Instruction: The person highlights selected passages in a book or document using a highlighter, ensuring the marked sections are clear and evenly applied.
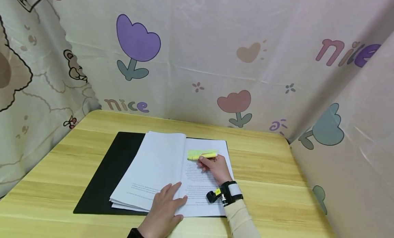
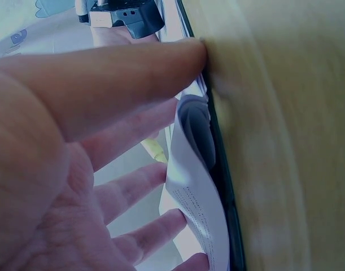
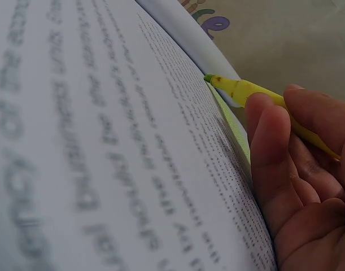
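Observation:
My right hand point(image 1: 218, 169) pinches a yellow highlighter point(image 1: 210, 155) between thumb and fingers over the upper part of the printed right page point(image 1: 206, 193). Its green-yellow tip point(image 3: 208, 78) points left, close to the inner fold; whether it touches the paper I cannot tell. Yellow-green marked lines point(image 1: 201, 151) run across the top of that page's text. My left hand point(image 1: 163, 209) rests with fingers spread at the lower part of the open papers, near the fold. In the left wrist view, its fingertips touch the curled left page point(image 2: 197, 209).
A black folder or board point(image 1: 104, 183) lies under the papers, showing mostly at their left. Below it is a light wood-grain table point(image 1: 264, 183). Patterned curtains point(image 1: 191, 43) surround the table at the back and both sides. A black camera strap point(image 1: 229, 193) circles my right wrist.

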`<state>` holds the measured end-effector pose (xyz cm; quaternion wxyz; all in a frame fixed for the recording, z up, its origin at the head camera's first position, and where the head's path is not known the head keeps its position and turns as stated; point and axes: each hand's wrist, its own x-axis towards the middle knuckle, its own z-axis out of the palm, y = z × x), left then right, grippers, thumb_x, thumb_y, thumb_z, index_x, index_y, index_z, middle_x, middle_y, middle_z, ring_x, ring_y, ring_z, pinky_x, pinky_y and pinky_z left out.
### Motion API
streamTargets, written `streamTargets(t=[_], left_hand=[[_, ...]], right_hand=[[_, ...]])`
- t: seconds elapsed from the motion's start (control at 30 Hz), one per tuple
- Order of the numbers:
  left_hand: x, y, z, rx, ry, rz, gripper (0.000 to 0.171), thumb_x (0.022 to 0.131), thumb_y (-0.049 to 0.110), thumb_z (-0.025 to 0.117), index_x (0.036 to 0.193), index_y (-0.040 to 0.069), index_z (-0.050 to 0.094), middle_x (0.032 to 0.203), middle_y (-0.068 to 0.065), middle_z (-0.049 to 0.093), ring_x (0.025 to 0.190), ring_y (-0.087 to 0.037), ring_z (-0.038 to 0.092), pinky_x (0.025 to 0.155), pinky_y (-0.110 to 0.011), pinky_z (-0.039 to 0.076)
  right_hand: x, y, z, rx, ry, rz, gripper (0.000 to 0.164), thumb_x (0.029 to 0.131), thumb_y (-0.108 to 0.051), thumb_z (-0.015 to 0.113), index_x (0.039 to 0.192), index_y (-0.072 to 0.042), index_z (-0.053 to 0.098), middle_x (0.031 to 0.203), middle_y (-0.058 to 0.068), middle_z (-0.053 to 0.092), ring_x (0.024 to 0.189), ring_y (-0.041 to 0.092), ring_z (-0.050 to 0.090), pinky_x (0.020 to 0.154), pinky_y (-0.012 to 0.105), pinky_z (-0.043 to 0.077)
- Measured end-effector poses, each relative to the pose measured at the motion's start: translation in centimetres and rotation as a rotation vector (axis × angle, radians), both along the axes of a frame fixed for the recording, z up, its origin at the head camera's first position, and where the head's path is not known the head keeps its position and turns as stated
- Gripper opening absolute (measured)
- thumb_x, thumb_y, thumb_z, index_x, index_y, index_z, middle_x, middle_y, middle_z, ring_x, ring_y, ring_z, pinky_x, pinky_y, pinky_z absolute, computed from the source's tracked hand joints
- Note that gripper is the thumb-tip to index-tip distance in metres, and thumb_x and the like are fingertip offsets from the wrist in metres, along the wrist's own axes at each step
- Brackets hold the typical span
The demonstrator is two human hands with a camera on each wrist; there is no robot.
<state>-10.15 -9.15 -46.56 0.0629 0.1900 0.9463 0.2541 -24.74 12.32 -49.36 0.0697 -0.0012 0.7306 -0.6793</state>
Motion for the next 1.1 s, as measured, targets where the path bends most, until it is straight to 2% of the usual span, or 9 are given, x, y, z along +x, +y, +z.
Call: streamTargets(t=[0.3, 0.6, 0.9, 0.97, 1.1], left_hand=[[-0.02, 0.00, -0.03, 0.005, 0.006, 0.003, 0.047, 0.083, 0.021, 0.086, 0.127, 0.008, 0.075, 0.156, -0.021, 0.044, 0.141, -0.051, 0.035, 0.105, -0.071, 0.033], [0.10, -0.05, -0.12, 0.022, 0.035, -0.005, 0.047, 0.083, 0.019, 0.085, 0.126, 0.006, 0.074, 0.155, -0.022, 0.043, 0.141, -0.051, 0.034, 0.104, -0.072, 0.033], [0.12, -0.05, -0.16, 0.027, 0.043, -0.003, 0.046, 0.082, 0.019, 0.085, 0.125, 0.006, 0.075, 0.156, -0.022, 0.043, 0.142, -0.052, 0.033, 0.104, -0.074, 0.032], [0.11, -0.04, -0.15, 0.027, 0.039, -0.002, 0.046, 0.083, 0.019, 0.085, 0.125, 0.006, 0.075, 0.156, -0.022, 0.043, 0.142, -0.052, 0.033, 0.104, -0.074, 0.032], [0.17, -0.05, -0.12, 0.033, 0.030, -0.003, 0.046, 0.083, 0.019, 0.085, 0.126, 0.006, 0.075, 0.156, -0.022, 0.043, 0.142, -0.051, 0.033, 0.104, -0.073, 0.032]], right_hand=[[-0.05, -0.09, 0.13, 0.047, -0.004, 0.007, 0.028, 0.094, -0.031, 0.078, 0.112, -0.010, 0.077, 0.090, 0.012, 0.076, 0.065, 0.016, 0.065, 0.061, 0.024, 0.053], [0.04, -0.26, 0.19, 0.117, 0.055, -0.012, 0.021, 0.092, -0.025, 0.080, 0.107, -0.010, 0.078, 0.084, 0.009, 0.073, 0.063, 0.016, 0.061, 0.060, 0.025, 0.048], [0.01, -0.27, 0.31, 0.133, 0.080, -0.004, 0.025, 0.091, -0.018, 0.080, 0.115, -0.010, 0.078, 0.081, 0.007, 0.069, 0.061, 0.015, 0.058, 0.057, 0.024, 0.046], [-0.04, -0.22, 0.13, 0.112, 0.086, -0.008, 0.026, 0.091, -0.017, 0.079, 0.116, -0.009, 0.077, 0.083, 0.007, 0.069, 0.063, 0.015, 0.058, 0.058, 0.024, 0.047], [-0.32, -0.06, -0.34, -0.031, 0.077, -0.071, 0.025, 0.090, -0.011, 0.077, 0.115, -0.005, 0.075, 0.086, 0.009, 0.070, 0.067, 0.014, 0.058, 0.059, 0.023, 0.049]])
